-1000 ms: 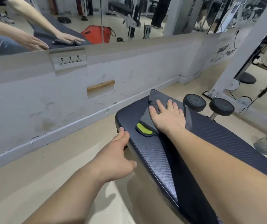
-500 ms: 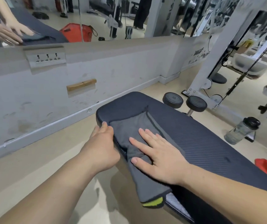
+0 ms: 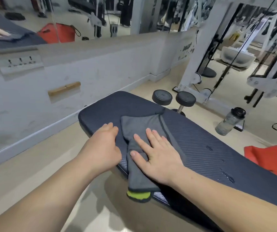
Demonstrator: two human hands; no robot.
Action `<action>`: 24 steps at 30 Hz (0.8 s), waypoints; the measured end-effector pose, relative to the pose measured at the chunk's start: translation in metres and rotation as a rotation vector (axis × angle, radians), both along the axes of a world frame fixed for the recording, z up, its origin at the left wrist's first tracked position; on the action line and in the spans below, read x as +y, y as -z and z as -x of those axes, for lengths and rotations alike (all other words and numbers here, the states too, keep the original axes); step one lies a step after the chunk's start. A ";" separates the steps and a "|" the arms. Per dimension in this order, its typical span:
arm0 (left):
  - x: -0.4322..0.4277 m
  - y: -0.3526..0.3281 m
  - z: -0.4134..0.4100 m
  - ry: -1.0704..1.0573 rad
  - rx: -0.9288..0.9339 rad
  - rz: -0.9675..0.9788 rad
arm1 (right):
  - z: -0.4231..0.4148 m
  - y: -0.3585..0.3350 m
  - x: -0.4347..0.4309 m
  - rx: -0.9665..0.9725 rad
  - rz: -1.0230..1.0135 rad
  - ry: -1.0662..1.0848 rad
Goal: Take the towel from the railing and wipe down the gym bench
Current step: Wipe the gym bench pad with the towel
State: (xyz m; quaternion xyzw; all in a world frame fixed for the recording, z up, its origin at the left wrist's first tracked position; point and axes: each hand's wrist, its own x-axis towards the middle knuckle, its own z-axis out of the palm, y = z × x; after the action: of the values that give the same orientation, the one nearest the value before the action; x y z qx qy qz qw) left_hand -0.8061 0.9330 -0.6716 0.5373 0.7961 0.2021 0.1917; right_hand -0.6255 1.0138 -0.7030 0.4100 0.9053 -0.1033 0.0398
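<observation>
A dark blue padded gym bench [image 3: 209, 148] runs from the centre to the lower right. A grey towel [image 3: 141, 124] with a yellow-green tab [image 3: 138, 195] lies across the bench's near-left side, its tab end hanging over the edge. My right hand [image 3: 157, 154] lies flat on the towel with fingers spread, pressing it onto the pad. My left hand [image 3: 100, 148] sits on the bench's left edge beside the towel, fingers curled over the pad. A few wet streaks [image 3: 226, 175] show on the pad to the right.
A low grey wall [image 3: 84, 67] with a mirror above stands just left of the bench. A dumbbell [image 3: 173, 97] and a clear water bottle [image 3: 230, 122] are on the floor beyond it. A white cable machine frame [image 3: 198, 52] rises at right; a red bag [image 3: 271, 158] lies behind the bench.
My right hand has dragged the towel from the bench's far end back toward me, and it now hangs over the near edge. My left hand has shifted up onto the pad's edge.
</observation>
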 end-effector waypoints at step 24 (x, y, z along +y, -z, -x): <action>0.011 0.001 -0.083 0.243 -0.016 -0.112 | -0.144 -0.023 0.015 -0.125 0.070 0.030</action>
State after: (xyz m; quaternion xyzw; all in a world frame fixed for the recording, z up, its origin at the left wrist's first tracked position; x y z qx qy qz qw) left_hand -0.7233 0.9436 -0.6722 0.6379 0.7111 0.2258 0.1910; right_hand -0.4815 1.0292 -0.6800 0.4276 0.8907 -0.1095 0.1090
